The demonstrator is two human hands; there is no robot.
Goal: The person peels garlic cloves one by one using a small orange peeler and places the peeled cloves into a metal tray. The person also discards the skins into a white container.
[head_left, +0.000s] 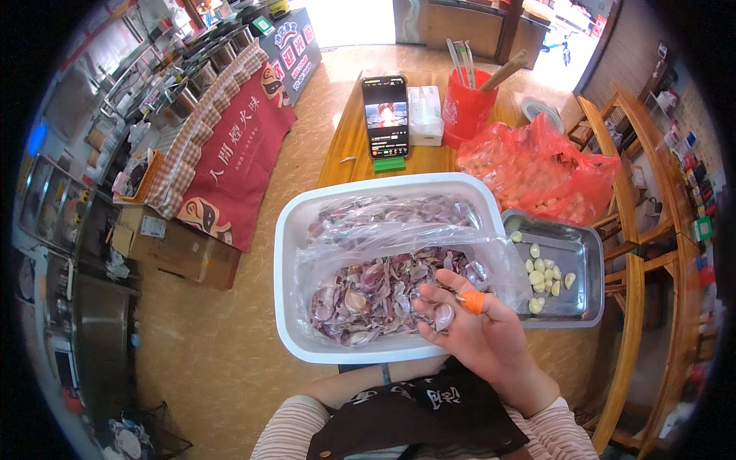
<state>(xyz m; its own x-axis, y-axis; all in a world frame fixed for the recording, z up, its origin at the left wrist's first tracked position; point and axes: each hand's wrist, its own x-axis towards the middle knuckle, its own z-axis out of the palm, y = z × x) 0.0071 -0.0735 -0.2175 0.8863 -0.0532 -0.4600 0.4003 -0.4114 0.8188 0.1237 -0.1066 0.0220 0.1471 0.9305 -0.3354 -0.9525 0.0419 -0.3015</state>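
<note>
My right hand [477, 328] is palm up over the front right of a white plastic tub [284, 259], with a purple-skinned garlic clove [443, 317] resting at its fingers. An orange finger guard [471, 302] sits on its thumb. Garlic cloves and papery purple skins [368, 293] fill a clear plastic bag [402, 237] inside the tub. My left forearm [345, 378] passes below the tub's near edge; the left hand is hidden. Peeled garlic cloves [539, 277] lie in a metal tray [575, 313] right of the tub.
On the wooden table [339, 167] behind the tub stand a phone [385, 118] on a green stand, a tissue pack [426, 115] and a red bucket [468, 109] holding sticks. A red plastic bag [540, 167] of garlic cloves lies behind the tray. Wooden chairs [627, 287] stand at right.
</note>
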